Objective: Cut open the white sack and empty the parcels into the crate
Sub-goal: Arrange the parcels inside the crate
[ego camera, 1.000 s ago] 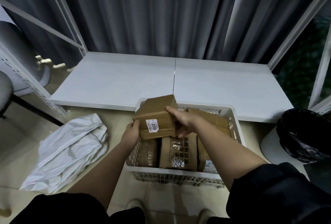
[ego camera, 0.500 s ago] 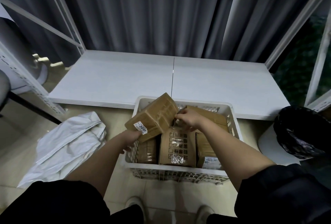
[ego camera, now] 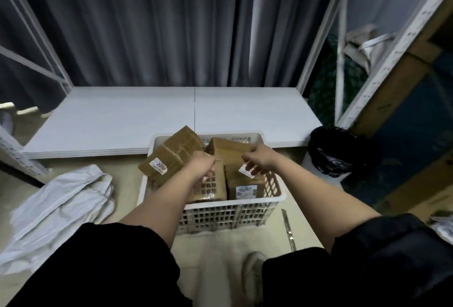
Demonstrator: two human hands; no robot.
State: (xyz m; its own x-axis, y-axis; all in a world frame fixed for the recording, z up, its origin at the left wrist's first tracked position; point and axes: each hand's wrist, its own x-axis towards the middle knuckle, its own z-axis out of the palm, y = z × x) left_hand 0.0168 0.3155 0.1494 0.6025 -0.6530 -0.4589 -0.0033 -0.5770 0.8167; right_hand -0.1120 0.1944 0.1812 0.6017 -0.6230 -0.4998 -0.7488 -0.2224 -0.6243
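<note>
My two hands are hovering over the crate (ego camera: 274,197), close together but not touching. My left hand (ego camera: 204,163) is curling its fingers above the middle parcel (ego camera: 210,187); whether it is actually pinching anything there I cannot tell, since the back of the hand is hiding the fingertips. My right hand (ego camera: 257,162) is bending its fingers down at the corner of the right parcel (ego camera: 245,185), next to a small white label, and I cannot tell if it is gripping that parcel or only touching it.

A parcel with a 2010 sticker (ego camera: 171,156) is leaning tilted over the crate's left rim, and another parcel (ego camera: 228,148) is lying at the back. The crate is sitting on the floor just in front of the low white table (ego camera: 122,120).

The white sack (ego camera: 56,211) is lying crumpled and flat on the floor to my left, well apart from the crate. A knife (ego camera: 288,229) is lying on the floor just right of the crate. A black-lined bin (ego camera: 340,152) is standing farther right.
</note>
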